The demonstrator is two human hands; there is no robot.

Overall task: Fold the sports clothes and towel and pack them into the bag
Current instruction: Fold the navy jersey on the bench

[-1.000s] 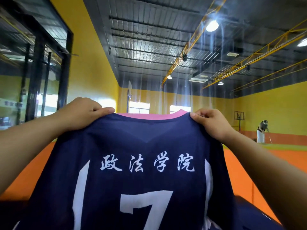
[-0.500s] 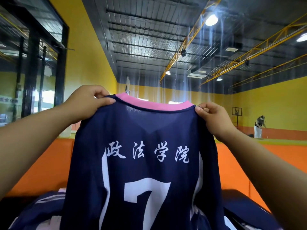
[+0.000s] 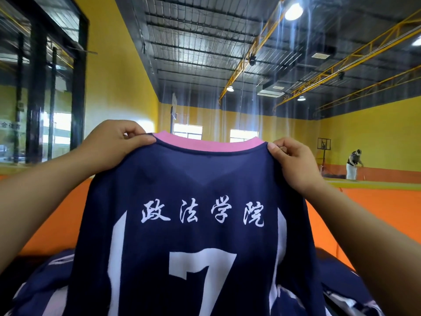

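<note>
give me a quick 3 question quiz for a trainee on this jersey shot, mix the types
1. True or false: the navy jersey lies flat on a table.
2. How do the left hand and right hand hold it? A flat palms B pinching its shoulders C fists round the hem
3. Fill in: the collar trim is ____.
Key: 1 false, it hangs held up; 2 B; 3 pink.
</note>
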